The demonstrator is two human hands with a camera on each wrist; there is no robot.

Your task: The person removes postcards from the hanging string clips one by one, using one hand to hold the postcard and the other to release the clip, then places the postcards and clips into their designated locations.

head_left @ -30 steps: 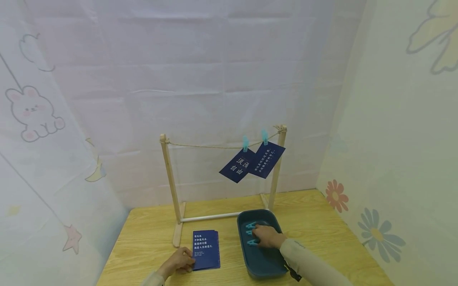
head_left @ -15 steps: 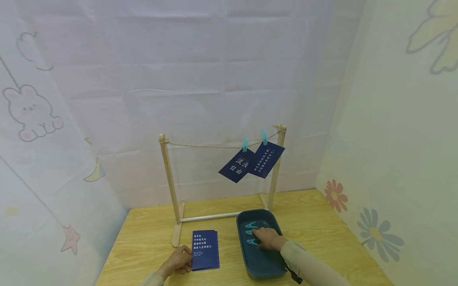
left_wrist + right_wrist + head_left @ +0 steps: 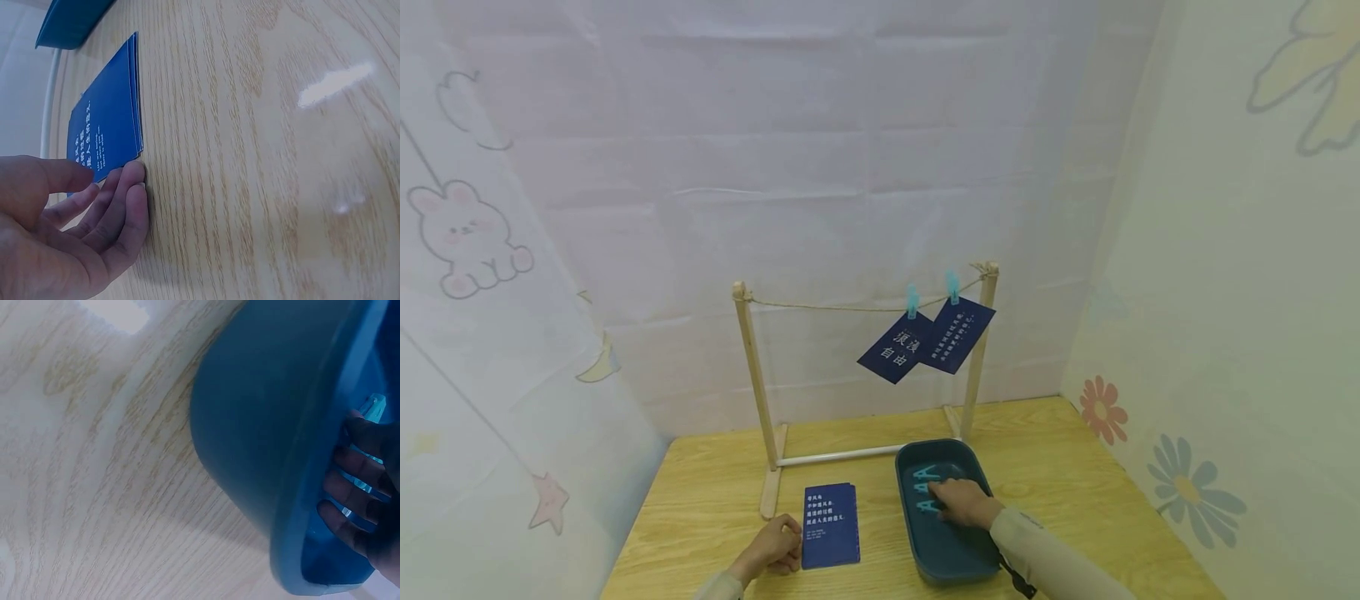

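Dipping into a tray (image 3: 955,554) of clips (image 3: 926,473), a right hand (image 3: 966,502) works beside a card stack (image 3: 831,527)

White characters on the near hanging card (image 3: 891,357) read 浪漫自由; the far hanging card (image 3: 958,335) carries smaller lines, too fine to read surely. The stack, on the worktop (image 3: 715,475) left of the tray, shows four bold lines, 人生的意义 legible in the last, over small Latin print. Dark lettering on the right sleeve (image 3: 1037,542) is too small to read.

The right hand's fingers are spread and slightly bent over the turquoise clips; whether a fingertip touches one cannot be told. The left hand (image 3: 775,546) lies at the stack's lower left side, fingers loosely curled and thumb apart, gripping nothing.

A second ago its fingertips overlapped the card's edge; now they sit just beside it. The right hand has barely shifted.
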